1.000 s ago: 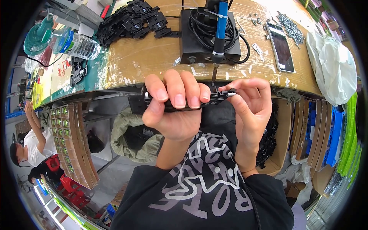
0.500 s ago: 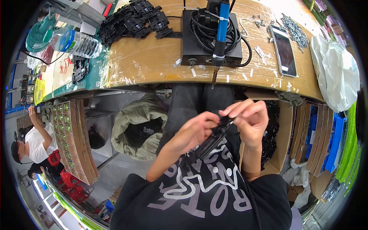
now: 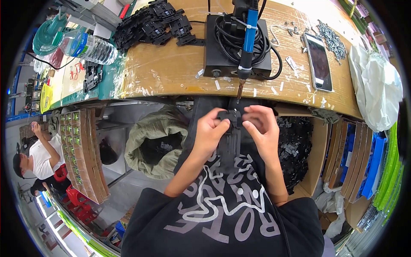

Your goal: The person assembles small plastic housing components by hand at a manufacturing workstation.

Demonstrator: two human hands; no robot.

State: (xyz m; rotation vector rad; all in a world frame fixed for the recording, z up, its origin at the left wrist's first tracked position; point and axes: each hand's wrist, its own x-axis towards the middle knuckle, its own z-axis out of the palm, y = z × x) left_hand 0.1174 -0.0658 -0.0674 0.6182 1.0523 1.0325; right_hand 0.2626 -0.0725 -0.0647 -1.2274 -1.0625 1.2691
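A long black plastic part (image 3: 230, 143) stands upright in front of my shirt, its wider end toward the table. My left hand (image 3: 210, 132) is closed on that wider end, thumb on its face. My right hand (image 3: 264, 130) is open beside the part's right edge, thumb and fingers apart and slightly blurred; nothing shows between them. Just beyond the part, a blue-handled tool like a soldering iron (image 3: 249, 36) points its metal tip down past the table edge. It rests against a black box (image 3: 214, 64) with a coiled cable (image 3: 220, 36).
Black plastic parts (image 3: 156, 25) are heaped on the table (image 3: 171, 73). Farther right lie a phone (image 3: 318, 62), screws (image 3: 332, 40) and a white bag (image 3: 372, 85). A sack (image 3: 137, 124) and a carton (image 3: 314, 158) of black pieces flank my legs. A person (image 3: 43, 154) sits far left.
The black part has turned from slanted to upright. My right hand has let go of its end and moved slightly left and apart from it. My left hand grips it near the top.
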